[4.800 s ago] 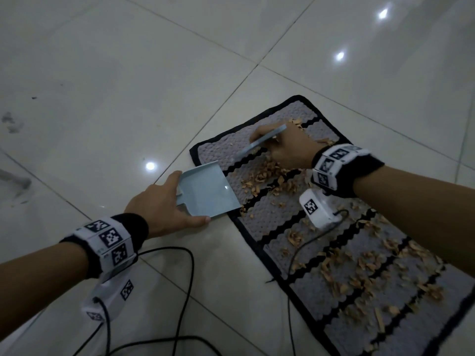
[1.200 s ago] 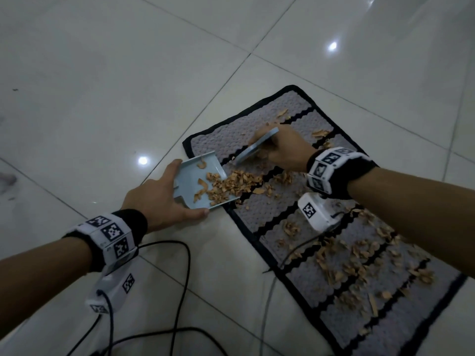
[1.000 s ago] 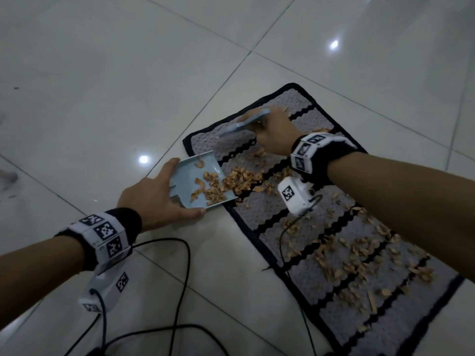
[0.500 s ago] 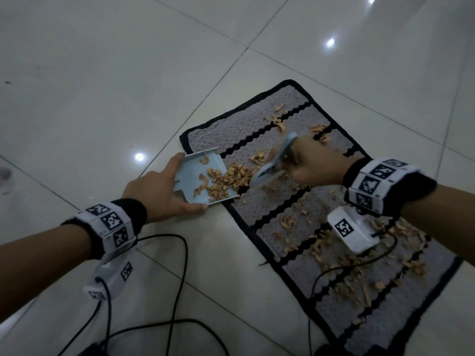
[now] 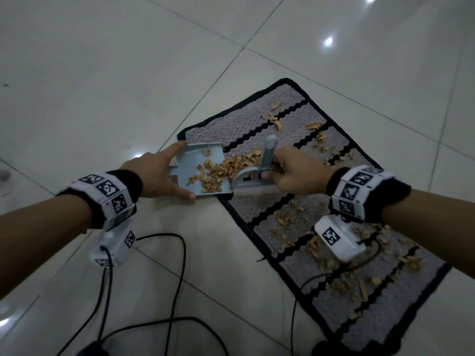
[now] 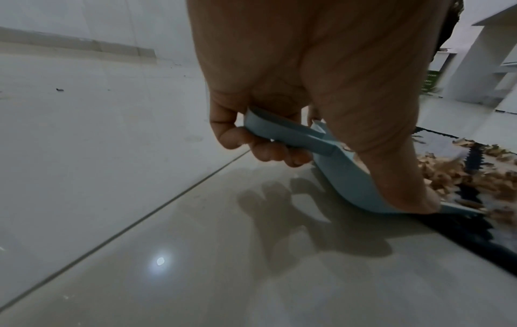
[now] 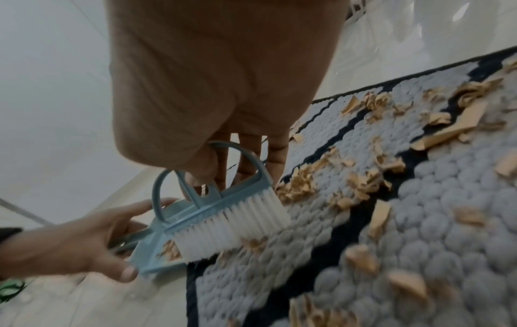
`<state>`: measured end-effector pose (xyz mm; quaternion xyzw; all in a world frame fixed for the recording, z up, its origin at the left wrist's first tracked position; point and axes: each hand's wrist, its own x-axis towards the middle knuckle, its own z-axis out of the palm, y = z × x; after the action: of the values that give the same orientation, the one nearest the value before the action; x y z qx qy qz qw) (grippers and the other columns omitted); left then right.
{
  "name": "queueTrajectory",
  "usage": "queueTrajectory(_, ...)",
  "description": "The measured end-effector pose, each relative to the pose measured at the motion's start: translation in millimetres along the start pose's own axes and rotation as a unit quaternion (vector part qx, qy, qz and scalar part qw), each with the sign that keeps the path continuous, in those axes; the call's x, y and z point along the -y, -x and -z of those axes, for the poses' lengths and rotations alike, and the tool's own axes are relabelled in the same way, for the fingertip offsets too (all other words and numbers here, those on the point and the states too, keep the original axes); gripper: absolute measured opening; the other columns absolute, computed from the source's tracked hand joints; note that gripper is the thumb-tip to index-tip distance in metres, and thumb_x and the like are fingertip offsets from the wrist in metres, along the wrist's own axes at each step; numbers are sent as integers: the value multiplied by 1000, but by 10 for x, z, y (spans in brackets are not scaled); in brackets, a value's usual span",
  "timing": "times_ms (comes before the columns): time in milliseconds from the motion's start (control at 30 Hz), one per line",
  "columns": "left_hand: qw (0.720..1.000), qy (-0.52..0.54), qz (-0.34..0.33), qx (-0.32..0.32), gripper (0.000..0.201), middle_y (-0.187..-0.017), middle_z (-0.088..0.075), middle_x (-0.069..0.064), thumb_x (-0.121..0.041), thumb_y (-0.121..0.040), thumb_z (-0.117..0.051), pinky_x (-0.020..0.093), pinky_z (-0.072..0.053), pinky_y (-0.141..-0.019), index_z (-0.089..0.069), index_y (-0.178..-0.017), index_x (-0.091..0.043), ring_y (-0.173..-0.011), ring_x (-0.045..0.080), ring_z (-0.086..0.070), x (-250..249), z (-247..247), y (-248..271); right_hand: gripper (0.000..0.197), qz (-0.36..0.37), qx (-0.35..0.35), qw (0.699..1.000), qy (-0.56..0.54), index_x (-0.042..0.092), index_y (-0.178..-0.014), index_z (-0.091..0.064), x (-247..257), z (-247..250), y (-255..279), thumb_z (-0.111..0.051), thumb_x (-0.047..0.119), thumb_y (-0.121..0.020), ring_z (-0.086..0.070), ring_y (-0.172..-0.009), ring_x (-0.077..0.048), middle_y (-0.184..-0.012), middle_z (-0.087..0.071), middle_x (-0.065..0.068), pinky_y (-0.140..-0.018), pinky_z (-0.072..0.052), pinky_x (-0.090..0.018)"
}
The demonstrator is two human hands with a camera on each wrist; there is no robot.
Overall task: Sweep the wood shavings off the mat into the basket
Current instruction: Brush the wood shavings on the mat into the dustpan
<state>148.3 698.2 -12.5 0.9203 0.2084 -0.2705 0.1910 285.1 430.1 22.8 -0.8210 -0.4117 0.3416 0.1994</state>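
A grey mat (image 5: 259,124) with black wavy stripes lies on the tiled floor, strewn with tan wood shavings (image 5: 334,276). My left hand (image 5: 154,173) grips the handle of a light blue dustpan (image 5: 190,163), whose lip rests at the mat's left edge. A pile of shavings (image 5: 218,173) lies in the pan. My right hand (image 5: 293,170) holds a small blue brush (image 5: 253,179) by its looped handle. In the right wrist view the white bristles of the brush (image 7: 223,212) stand at the lip of the dustpan (image 7: 151,254). In the left wrist view, fingers curl under the dustpan handle (image 6: 285,132).
Black cables (image 5: 177,265) trail over the floor tiles near me, one crossing the mat's near half. A green latticed object (image 6: 429,81) stands far off by white furniture legs. Bare tiles surround the mat on the left and far sides.
My right hand drew the brush from the mat's far end back to the dustpan's lip, turning the brush upright. The dustpan stays in place with shavings piled in it.
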Motion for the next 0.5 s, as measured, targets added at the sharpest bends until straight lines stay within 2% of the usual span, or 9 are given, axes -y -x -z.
queueTrajectory(67, 1000, 8, -1, 3, 135, -138, -53, 9, -79, -44, -76, 39, -50, -92, -1, -151, -47, -116, 31, -55, 11, 10, -13, 29, -1, 24, 1000, 13, 15, -67, -45, 12, -97, 24, -55, 13, -95, -28, -51, -16, -58, -37, -2, -53, -24, -26)
queueTrajectory(167, 1000, 12, -2, 2, 135, -136, -54, 9, -77, -44, -77, 39, -50, -91, -1, -151, -47, -115, 31, -55, -8, 9, -15, 27, -17, 0, 1000, 20, 14, -67, -46, -16, -68, -96, -57, 11, -91, -32, -52, -17, -60, -42, -3, -52, -24, -26)
queueTrajectory(233, 1000, 15, -2, -3, 135, -130, -57, 8, -78, -42, -77, 39, -51, -89, -3, -151, -47, -110, 30, -56, -26, -5, 4, 13, -19, -35, 999, 11, 6, -74, -57, -45, 30, -229, -56, 13, -86, -43, -54, -24, -63, -52, -10, -53, -28, -26)
queueTrajectory(300, 1000, 18, 0, -9, 135, -121, -59, 6, -81, -40, -76, 39, -52, -85, -5, -150, -46, -103, 28, -58, -37, -30, 26, 16, -17, -50, 999, 6, -1, -84, -61, -71, 112, -336, -55, 14, -83, -53, -65, -36, -74, -59, -21, -55, -37, -32)
queueTrajectory(333, 1000, 20, 0, -12, 134, -117, -60, 5, -81, -40, -75, 37, -52, -83, -6, -150, -46, -99, 27, -58, -43, -47, 38, 17, -17, -45, 999, 8, -3, -84, -59, -96, 124, -372, -55, 13, -84, -52, -66, -39, -75, -59, -24, -55, -39, -34)
queueTrajectory(433, 999, 31, -3, -16, 131, -105, -57, 1, -78, -44, -78, 32, -48, -75, -8, -150, -42, -89, 22, -54, -56, -108, 66, 22, -19, 0, 999, 49, -7, -75, -49, -135, 54, -405, -58, 8, -87, -35, -55, -25, -63, -43, -18, -55, -28, -31)
queueTrajectory(500, 999, 46, -9, -15, 129, -102, -55, 0, -74, -46, -80, 31, -46, -73, -10, -149, -40, -88, 22, -54, -64, -141, 77, 20, -31, 2, 998, 58, -6, -75, -48, -149, 22, -427, -58, 8, -86, -34, -56, -23, -62, -42, -14, -56, -28, -31)
